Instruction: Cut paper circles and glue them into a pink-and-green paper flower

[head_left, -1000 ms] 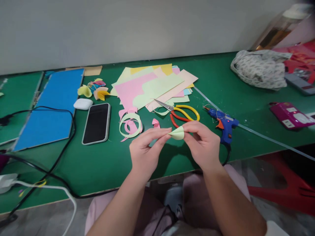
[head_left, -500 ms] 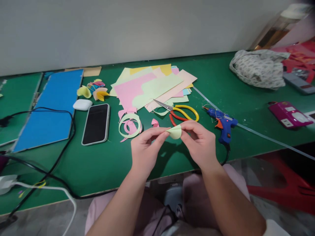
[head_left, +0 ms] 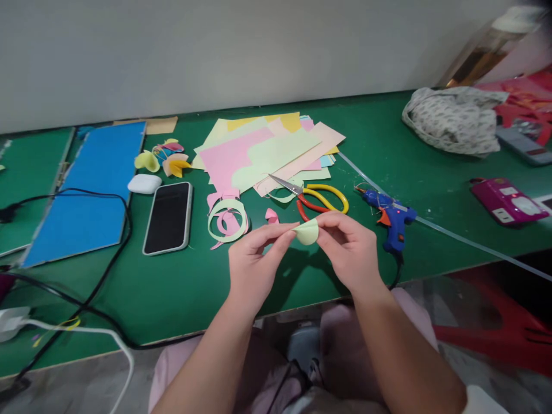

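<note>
A small pale-green piece of paper, rounded below and creased along its top, is held up above the table's front part. My left hand pinches its left end between thumb and forefinger. At the opposite end, my right hand grips it the same way. Scissors with red and yellow handles lie just beyond the fingers, blades parted a little. Pale-green paper rings and pink offcuts sit left of them, near a small folded pink scrap.
Coloured paper sheets are piled at the back. A blue glue gun with a long glue stick lies right. Leftward are a phone, a white earbud case, paper petals, a blue board and black cables.
Almost nothing differs. Both hands keep hold of the green paper in nearly the same place, with only a very slight shift of the fingers.
</note>
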`<state>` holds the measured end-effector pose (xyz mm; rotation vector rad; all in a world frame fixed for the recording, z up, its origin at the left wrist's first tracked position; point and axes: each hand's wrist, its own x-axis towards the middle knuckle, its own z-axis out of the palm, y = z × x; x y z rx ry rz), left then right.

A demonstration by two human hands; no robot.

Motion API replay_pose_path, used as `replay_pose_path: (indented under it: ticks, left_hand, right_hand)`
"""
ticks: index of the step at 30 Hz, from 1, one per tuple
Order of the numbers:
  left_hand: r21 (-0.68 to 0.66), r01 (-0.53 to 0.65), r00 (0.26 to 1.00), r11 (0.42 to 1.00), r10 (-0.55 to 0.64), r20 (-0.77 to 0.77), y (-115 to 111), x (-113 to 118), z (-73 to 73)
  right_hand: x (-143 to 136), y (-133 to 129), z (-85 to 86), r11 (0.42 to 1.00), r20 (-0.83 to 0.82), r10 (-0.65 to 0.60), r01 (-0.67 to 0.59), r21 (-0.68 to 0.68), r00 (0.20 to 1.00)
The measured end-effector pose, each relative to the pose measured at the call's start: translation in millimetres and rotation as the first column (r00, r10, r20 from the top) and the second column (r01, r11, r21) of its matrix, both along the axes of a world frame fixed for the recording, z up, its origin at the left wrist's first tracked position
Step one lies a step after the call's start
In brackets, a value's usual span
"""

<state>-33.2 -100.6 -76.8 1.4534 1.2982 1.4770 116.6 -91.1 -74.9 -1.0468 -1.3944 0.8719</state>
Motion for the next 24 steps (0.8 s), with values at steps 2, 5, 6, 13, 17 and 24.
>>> replay_pose_path:
  ticks: [2, 5, 6, 13, 17, 24]
  left_hand:
    - [0.042, -0.010, 0.998, 0.999, 0.012, -0.062, 0, -2, -1.0]
    - [0.273, 0.045, 0.970, 0.961, 0.023, -0.243, 2, -6, -2.5]
    - [0.366, 0.082, 0.948, 0.927, 0.041, -0.317, 3, -7, -2.7]
    - [0.613, 0.190, 0.822, 0.767, 0.216, -0.526, 8, -8, -3.5]
    - [0.635, 0.219, 0.787, 0.741, 0.250, -0.564, 8, -10, -9.4]
    - [0.624, 0.172, 0.795, 0.762, 0.267, -0.545, 9, -11, -10.4]
  right_hand:
    - [0, 1, -0.9, 0.996, -0.075, -0.004, -0.003, -0.092, 0.997]
    - [0, 4, -2.9, 0.969, -0.265, 0.001, -0.066, -0.240, 0.964]
    - [0, 5, -3.2, 0.954, -0.331, 0.000, -0.099, -0.282, 0.944]
    - [0, 10, 0.6, 0.855, -0.508, -0.015, -0.253, -0.453, 0.861]
    - [-1, 10, 1.2, 0.810, -0.481, 0.004, -0.284, -0.512, 0.877]
    - [3, 10, 1.7, 0.737, -0.461, 0.058, -0.349, -0.578, 0.886]
